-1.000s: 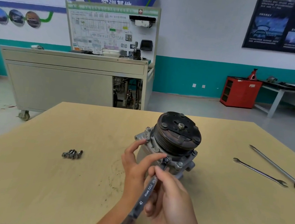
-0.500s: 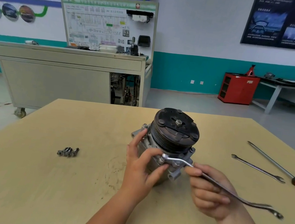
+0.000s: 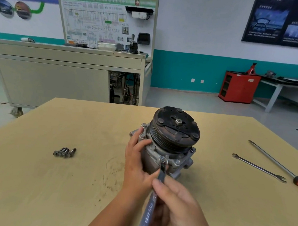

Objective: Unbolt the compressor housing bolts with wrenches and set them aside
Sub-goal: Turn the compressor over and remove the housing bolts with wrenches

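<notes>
On my feed the left hand (image 3: 137,159) reaches in from below and wraps the left side of the compressor (image 3: 150,161), palm against the body and fingertips curled up onto the flange, holding it steady. The right hand (image 3: 176,207) is lower and nearer the camera, its fingers closed round the shank of a wrench (image 3: 149,209) with the thumb laid on top. The wrench runs from the bottom edge of my view up to the near rim of the housing, where its head sits on a flange bolt (image 3: 163,160); I cannot tell how fully it is seated. The compressor stands near the middle of the tan table (image 3: 43,184), its dark clutch plate (image 3: 176,127) tilted upward, with a nut at the centre and a grooved pulley beneath. The housing is silver-grey, and several bolt heads show around its flange. A small cluster of loose bolts (image 3: 64,152) lies well apart to the left. To the right, a second wrench (image 3: 259,168) and a red-handled screwdriver (image 3: 278,164) lie side by side on the table.
</notes>
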